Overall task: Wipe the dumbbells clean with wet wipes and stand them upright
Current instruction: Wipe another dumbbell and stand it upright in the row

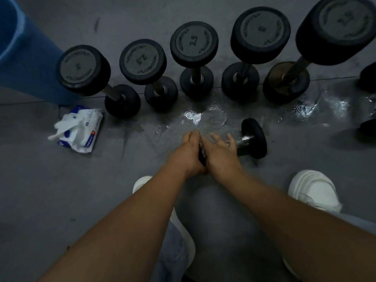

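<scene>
Dumbbell (254, 138) on its side on floor (61, 190), before row of five upright dumbbells (194, 43). Left hand (190, 153) cupped against near head; grip cannot be told. Right hand (220, 149) laid over handle end, fingers spread, loose. Wet patch (205, 117) just beyond hands. Wet wipes pack (81, 129) well left, near blue bin (24, 58).

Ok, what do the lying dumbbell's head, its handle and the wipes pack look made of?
Dumbbell head: matte black, probably rubber coating; no shine.
Handle: bright metal, likely chrome; sharp highlights.
Wet wipes pack: thin plastic film, white with blue print, crumpled.
</scene>
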`<state>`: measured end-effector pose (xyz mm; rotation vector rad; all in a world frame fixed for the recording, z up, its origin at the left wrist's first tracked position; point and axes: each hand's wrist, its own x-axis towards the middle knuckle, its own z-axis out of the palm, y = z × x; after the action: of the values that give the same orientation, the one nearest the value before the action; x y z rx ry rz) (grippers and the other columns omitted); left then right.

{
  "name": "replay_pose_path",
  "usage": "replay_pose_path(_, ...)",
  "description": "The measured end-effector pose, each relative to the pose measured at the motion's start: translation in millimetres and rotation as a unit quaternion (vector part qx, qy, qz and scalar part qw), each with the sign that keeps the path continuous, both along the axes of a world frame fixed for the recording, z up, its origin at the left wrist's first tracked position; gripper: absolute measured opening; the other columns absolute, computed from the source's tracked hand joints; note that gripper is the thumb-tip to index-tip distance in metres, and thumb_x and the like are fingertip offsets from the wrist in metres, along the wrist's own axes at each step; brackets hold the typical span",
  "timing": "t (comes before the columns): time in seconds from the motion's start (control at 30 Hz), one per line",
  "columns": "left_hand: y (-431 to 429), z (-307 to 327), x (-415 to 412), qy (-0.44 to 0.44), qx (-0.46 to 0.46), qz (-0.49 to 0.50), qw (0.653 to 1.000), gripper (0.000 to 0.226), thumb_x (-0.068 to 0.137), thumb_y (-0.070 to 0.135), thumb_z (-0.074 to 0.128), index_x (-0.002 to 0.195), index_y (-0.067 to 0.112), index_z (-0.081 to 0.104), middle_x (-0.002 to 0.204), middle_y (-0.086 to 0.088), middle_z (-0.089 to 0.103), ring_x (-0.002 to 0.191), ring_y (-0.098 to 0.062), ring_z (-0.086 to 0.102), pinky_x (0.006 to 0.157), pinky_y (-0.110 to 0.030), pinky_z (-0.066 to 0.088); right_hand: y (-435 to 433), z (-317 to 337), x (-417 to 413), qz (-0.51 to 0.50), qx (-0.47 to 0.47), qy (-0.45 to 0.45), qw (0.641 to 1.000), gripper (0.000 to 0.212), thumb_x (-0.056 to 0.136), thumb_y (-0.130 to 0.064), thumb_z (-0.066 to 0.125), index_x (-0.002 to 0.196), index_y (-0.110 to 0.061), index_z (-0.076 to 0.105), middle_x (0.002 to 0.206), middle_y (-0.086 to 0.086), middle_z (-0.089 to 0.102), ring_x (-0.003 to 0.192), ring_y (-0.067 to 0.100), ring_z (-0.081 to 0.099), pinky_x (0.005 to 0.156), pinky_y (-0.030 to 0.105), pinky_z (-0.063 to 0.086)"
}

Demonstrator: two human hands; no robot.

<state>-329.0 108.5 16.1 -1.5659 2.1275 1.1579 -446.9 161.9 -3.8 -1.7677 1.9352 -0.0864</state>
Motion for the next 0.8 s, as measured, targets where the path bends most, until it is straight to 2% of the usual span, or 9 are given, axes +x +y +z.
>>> replay_pose_path(0.1,-1,1,-1,0.007,-0.007,0.006,1.000,0.120,0.060,0.026,0.087,0.154,0.017,0.014,0.157,-0.002,0.016,0.129,-0.028,0.050,0.102,-0.043,0.046,20,-4,4,-0.058,-0.093,-0.001,0.994,0.036,0.091,-0.024,0.051,0.126,-0.028,0.057,0.111,-0.003,0.070,0.128,0.014,0.049,0.111,0.041,0.004)
replay_pose_path(0.27,-5,2,-1,-0.008,0.016,0.008,1.000,0.125,0.057,0.022,0.089,0.155,0.019,0.012,0.157,0.000,0.016,0.131,-0.026,0.049,0.103,-0.044,0.046,-3,-6,3,-0.048,-0.044,-0.012,0.998,0.023,0.093,-0.029,0.050,0.114,-0.029,0.059,0.107,-0.006,0.069,0.131,0.013,0.044,0.112,0.041,0.001)
replay_pose_path(0.4,-10,4,-3,-0.007,0.017,0.003,1.000,0.127,0.057,0.024,0.090,0.155,0.018,0.011,0.159,-0.002,0.014,0.135,-0.027,0.044,0.107,-0.042,0.043,56,0,17,-0.211,-0.080,-0.090,0.970,0.018,0.091,-0.030,0.052,0.097,-0.025,0.068,0.085,-0.003,0.071,0.093,0.018,0.063,0.095,0.037,0.038)
replay_pose_path(0.43,-10,4,-3,-0.012,0.018,0.001,1.000,0.127,0.056,0.024,0.091,0.155,0.018,0.011,0.159,-0.003,0.014,0.135,-0.026,0.043,0.107,-0.041,0.042,66,-6,21,-0.314,-0.027,-0.165,0.935,0.017,0.091,-0.026,0.054,0.098,-0.020,0.069,0.086,0.001,0.071,0.088,0.022,0.064,0.084,0.032,0.045)
replay_pose_path(0.47,-10,3,-2,-0.013,0.019,0.001,1.000,0.128,0.056,0.024,0.092,0.155,0.018,0.011,0.159,-0.002,0.014,0.136,-0.026,0.043,0.108,-0.040,0.042,60,-5,23,-0.438,0.045,-0.276,0.855,0.017,0.090,-0.019,0.057,0.100,-0.013,0.069,0.088,0.008,0.071,0.085,0.026,0.065,0.074,0.028,0.048)
replay_pose_path(0.53,-7,2,-2,-0.007,0.012,0.004,1.000,0.128,0.056,0.023,0.092,0.155,0.018,0.011,0.159,-0.002,0.013,0.135,-0.026,0.043,0.108,-0.039,0.042,26,-17,20,-0.604,0.152,-0.468,0.627,0.014,0.088,-0.006,0.059,0.098,-0.003,0.068,0.091,0.017,0.071,0.075,0.027,0.067,0.058,0.026,0.052)
replay_pose_path(0.6,-5,3,-1,-0.003,0.009,0.005,1.000,0.128,0.057,0.024,0.091,0.155,0.019,0.010,0.159,-0.002,0.013,0.136,-0.025,0.042,0.109,-0.039,0.041,2,-17,26,-0.647,0.161,-0.563,0.488,0.018,0.090,0.002,0.049,0.084,-0.007,0.063,0.082,0.014,0.070,0.061,0.023,0.065,0.042,0.023,0.050)
replay_pose_path(0.63,-6,3,-1,-0.001,0.012,0.009,1.000,0.128,0.056,0.024,0.091,0.155,0.019,0.011,0.159,-0.003,0.013,0.136,-0.025,0.042,0.109,-0.039,0.040,0,-16,31,-0.657,0.150,-0.576,0.463,0.023,0.092,0.003,0.046,0.080,-0.010,0.060,0.080,0.012,0.067,0.058,0.021,0.063,0.037,0.021,0.047)
replay_pose_path(0.8,-12,3,-4,-0.002,0.019,0.012,1.000,0.128,0.057,0.022,0.092,0.155,0.017,0.011,0.158,-0.004,0.014,0.135,-0.025,0.043,0.109,-0.037,0.040,8,-12,35,-0.635,0.122,-0.617,0.448,0.026,0.094,0.005,0.043,0.078,-0.013,0.053,0.059,0.004,0.064,0.042,0.008,0.060,0.036,0.015,0.043)
